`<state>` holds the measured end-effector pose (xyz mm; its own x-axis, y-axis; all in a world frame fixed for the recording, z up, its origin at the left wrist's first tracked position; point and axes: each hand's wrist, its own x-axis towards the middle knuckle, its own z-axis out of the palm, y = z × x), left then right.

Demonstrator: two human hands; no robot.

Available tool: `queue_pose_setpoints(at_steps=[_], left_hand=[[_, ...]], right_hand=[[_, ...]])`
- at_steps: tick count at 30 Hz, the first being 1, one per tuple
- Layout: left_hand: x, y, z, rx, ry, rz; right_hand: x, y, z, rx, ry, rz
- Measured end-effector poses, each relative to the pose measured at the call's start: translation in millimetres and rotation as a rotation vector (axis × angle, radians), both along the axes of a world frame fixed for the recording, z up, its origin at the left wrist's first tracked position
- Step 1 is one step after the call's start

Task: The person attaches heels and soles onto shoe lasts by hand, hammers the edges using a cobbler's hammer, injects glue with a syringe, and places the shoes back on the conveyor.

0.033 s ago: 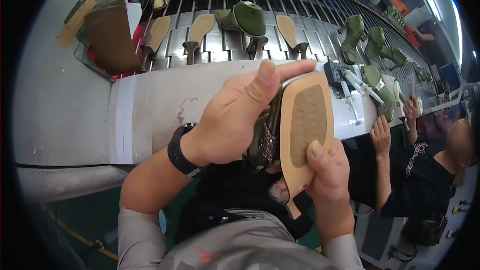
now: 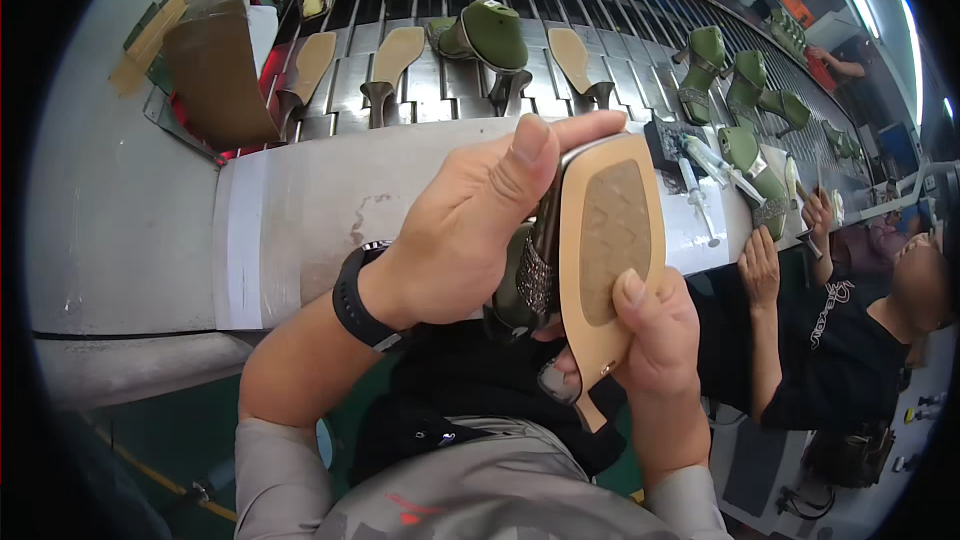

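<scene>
In front of my chest is a green high-heeled shoe (image 2: 513, 293) with a glittery strap, held sole outward. Its tan sole (image 2: 577, 240) has a brown patterned inset panel. My left hand (image 2: 470, 225) is closed around the toe end, palm along the upper's side, thumb up and a finger stretched over the toe tip; its other fingers are hidden behind. Lower down, my right hand (image 2: 655, 330) grips the shoe, thumb pressed on the inset panel and fingertips showing by the heel end. The sole's tan strip ends near the heel.
Beyond the pale worktop edge (image 2: 330, 200), a slatted metal conveyor (image 2: 345, 100) carries tan-soled shoes, a green shoe (image 2: 492, 35) and yellow-stuffed pieces. Syringes (image 2: 698, 200) lie at right by a dark block. A cardboard piece (image 2: 220, 75) stands left. A co-worker's hands (image 2: 762, 265) are at right.
The shoe has tilted very slightly in my hands, and the inset's zigzag pattern shows more clearly. Both hands keep their hold, and the view has shifted a little.
</scene>
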<state>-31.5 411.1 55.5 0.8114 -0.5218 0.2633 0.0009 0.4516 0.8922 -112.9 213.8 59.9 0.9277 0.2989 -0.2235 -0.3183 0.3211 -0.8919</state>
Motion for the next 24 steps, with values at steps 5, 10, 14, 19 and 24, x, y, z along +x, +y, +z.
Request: queue_pose_setpoints(at_steps=[5, 10, 14, 19, 24], left_hand=[[4, -10, -9, -0.013, -0.105, 0.098], [11, 2, -3, 0.208, -0.26, 0.063], [5, 8, -13, 0.138, -0.272, -0.018], [-31, 20, -3, 0.025, -0.053, 0.073], [-67, 43, 3, 0.118, -0.244, 0.163]], right_hand=[[6, -6, -1, 0.015, -0.024, -0.016], [7, -7, 1, 0.032, -0.03, -0.039], [5, -7, 6, -0.017, -0.056, 0.007], [-19, 13, -12, -0.152, -0.302, -0.137], [-41, 27, -12, -0.342, -0.681, -0.011]])
